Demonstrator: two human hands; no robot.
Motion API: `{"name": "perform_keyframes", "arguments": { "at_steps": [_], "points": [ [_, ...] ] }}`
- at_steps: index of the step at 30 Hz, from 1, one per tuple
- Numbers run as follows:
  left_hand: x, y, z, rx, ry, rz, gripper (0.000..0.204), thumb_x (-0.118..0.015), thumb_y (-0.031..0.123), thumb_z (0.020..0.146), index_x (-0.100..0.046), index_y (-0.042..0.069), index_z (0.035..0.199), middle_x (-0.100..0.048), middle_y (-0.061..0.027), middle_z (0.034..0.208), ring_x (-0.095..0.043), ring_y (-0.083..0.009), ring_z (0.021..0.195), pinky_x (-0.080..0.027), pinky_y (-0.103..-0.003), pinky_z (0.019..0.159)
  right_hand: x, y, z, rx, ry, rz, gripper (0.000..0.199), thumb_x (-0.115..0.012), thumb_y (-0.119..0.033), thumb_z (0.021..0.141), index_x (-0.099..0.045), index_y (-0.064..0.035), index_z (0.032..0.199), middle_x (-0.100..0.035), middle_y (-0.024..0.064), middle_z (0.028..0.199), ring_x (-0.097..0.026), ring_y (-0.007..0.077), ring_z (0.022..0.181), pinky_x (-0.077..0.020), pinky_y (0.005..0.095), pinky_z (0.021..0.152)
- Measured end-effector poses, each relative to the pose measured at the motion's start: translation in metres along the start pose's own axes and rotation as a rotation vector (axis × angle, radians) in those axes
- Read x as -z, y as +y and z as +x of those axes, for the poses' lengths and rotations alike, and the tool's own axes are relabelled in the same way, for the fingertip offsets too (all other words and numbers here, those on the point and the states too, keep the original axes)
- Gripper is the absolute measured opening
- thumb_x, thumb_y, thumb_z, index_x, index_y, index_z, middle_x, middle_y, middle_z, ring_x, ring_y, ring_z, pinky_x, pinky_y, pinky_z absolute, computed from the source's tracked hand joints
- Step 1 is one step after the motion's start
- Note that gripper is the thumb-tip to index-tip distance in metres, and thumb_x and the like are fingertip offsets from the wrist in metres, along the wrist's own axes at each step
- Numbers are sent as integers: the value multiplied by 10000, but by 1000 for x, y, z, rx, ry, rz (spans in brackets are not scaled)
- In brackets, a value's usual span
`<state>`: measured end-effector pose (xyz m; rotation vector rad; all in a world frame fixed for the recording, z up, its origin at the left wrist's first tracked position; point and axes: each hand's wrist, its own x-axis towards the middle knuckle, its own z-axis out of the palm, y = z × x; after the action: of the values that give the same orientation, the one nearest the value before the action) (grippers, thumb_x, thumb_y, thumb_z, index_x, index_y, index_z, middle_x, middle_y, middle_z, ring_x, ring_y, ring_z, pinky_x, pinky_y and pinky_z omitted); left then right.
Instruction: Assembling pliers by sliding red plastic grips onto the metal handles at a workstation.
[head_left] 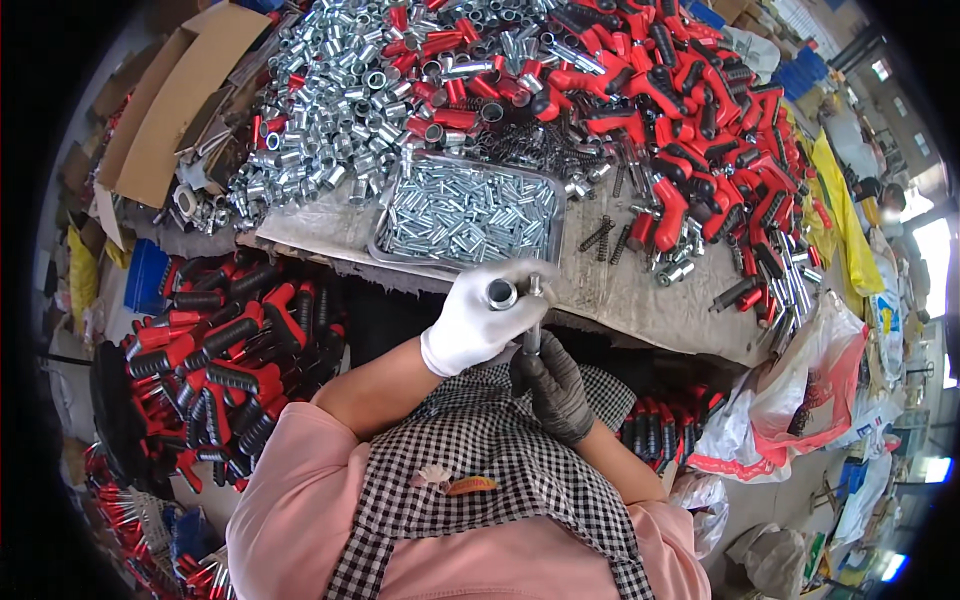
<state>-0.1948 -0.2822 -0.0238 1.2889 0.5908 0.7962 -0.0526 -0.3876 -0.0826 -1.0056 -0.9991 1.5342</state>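
Observation:
My left hand (468, 318), in a white glove, is closed around a short silver metal sleeve (501, 294) whose round open end faces up. A slim metal rod (534, 315) stands beside the sleeve, its top at the left fingertips. Below it, my right hand (556, 392), in a dark grey glove, grips the rod's lower part. Both hands are in front of my checked apron, at the table's near edge. Just beyond them, a clear shallow tray (559, 215) holds many small silver pins (465, 212). What else the fingers cover is hidden.
Silver sleeves (345, 125) are heaped at the back left of the table (640, 300). Red-and-black handles (690, 130) pile up at the right, with loose springs (600, 237) nearby. More handles (225, 370) lie lower left. A plastic bag (800, 400) hangs right; cardboard (180, 110) stands left.

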Motion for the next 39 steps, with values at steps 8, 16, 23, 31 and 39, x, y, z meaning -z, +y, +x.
{"name": "perform_keyframes", "arguments": {
  "at_steps": [8,16,23,31,39],
  "points": [
    [1,-6,14,-798,15,530,108,-589,-100,725,-643,-26,783,-635,-92,930,-588,-160,731,-483,-284,728,-2,-2,7,191,-62,343,396,-649,-213,937,-506,-27,1255,-599,54,1170,-587,129,1016,-480,279,922],
    [9,3,16,-57,-28,92,549,-598,350,954,-454,27,1374,-625,-69,872,-596,-161,752,-493,-303,730,25,8,13,194,-40,160,443,-612,-136,956,-470,0,1353,-596,95,1260,-575,178,1149,-474,309,967],
    [5,-2,28,-207,125,-31,492,-454,502,989,-512,43,1154,-626,-90,952,-613,-208,862,-482,-326,815,36,10,20,279,194,-357,373,-545,-97,980,-510,2,1338,-670,128,1148,-632,188,1065,-500,317,932],
    [4,31,62,-315,-556,637,579,-530,61,773,-452,6,1344,-433,-239,1412,-390,-409,1352,-328,-441,1119,35,-25,16,526,-103,319,504,-789,-247,818,-556,-40,1214,-605,145,1243,-567,266,1178,-421,424,1029],
    [63,-10,186,-562,-322,1897,183,-602,143,760,-676,126,926,-586,-85,1044,-557,-258,1008,-457,-382,810,57,-35,0,461,-156,64,422,-721,-410,830,-613,-46,1013,-631,120,1062,-592,272,1052,-439,428,952]
  ]
}}
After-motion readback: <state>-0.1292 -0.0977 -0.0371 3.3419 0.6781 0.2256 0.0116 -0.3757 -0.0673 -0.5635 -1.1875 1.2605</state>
